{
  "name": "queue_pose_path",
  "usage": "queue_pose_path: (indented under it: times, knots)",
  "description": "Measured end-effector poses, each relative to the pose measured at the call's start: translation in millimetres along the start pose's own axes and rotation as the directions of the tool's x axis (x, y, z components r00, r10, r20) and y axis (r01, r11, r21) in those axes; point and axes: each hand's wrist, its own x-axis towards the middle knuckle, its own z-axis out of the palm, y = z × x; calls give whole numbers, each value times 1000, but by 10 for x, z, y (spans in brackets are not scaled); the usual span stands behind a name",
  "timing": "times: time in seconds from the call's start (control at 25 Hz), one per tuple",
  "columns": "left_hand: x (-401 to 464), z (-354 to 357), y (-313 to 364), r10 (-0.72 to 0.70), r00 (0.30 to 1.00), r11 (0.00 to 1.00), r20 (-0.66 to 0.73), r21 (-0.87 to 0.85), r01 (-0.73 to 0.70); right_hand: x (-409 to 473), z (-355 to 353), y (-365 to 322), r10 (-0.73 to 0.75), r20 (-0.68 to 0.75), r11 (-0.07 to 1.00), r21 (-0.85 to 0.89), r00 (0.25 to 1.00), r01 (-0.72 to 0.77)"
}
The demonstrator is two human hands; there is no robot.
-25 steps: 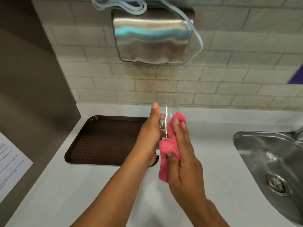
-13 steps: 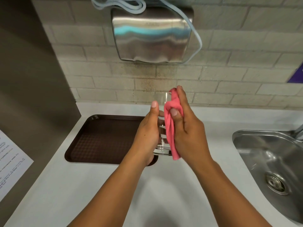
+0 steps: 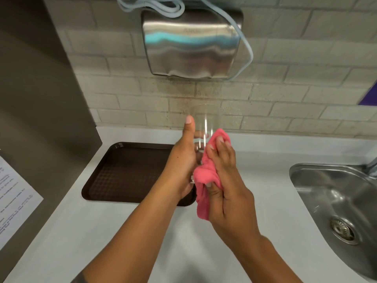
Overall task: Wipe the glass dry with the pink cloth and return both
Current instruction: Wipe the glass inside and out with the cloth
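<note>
A clear drinking glass (image 3: 205, 124) stands upright in the air above the white counter, gripped around its lower part by my left hand (image 3: 182, 162), thumb pointing up along its side. My right hand (image 3: 228, 180) presses a crumpled pink cloth (image 3: 206, 176) against the glass's right side, near its lower half. The cloth's tail hangs down below my thumb. The bottom of the glass is hidden behind the cloth and my fingers.
A dark brown tray (image 3: 126, 172) lies on the white counter (image 3: 126, 231) at the left, under my left hand. A steel sink (image 3: 336, 201) sits at the right. A steel hand dryer (image 3: 191, 43) hangs on the tiled wall. A printed sheet (image 3: 12, 197) is on the left panel.
My right hand slid the pink cloth down the glass from its rim to the lower half. My left hand kept the glass nearly still.
</note>
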Motion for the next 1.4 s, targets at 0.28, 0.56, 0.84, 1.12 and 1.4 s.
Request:
queue_pose_path:
  times: [0.28, 0.56, 0.84, 1.12, 1.4]
  knots:
    - [-59, 20, -73, 72, 989, 997, 126, -32, -68, 591, -19, -34, 69, 115, 996, -62, 991, -63]
    - [-118, 23, -89, 68, 993, 997, 95, 23, -70, 781, -172, 202, 556, 124, 664, 528, 822, -530]
    - [-27, -47, -56, 12, 996, 999, 88, -49, -7, 74, 39, 256, 558, 174, 635, 540, 811, -553]
    - [-22, -23, -73, 91, 996, 970, 5, 226, -90, 27, 35, 204, 505, 153, 734, 442, 849, -516]
    - [-97, -40, -235, 230, 973, 924, -8, 315, -216, -23, 143, 144, 465, -82, 853, 307, 882, -422]
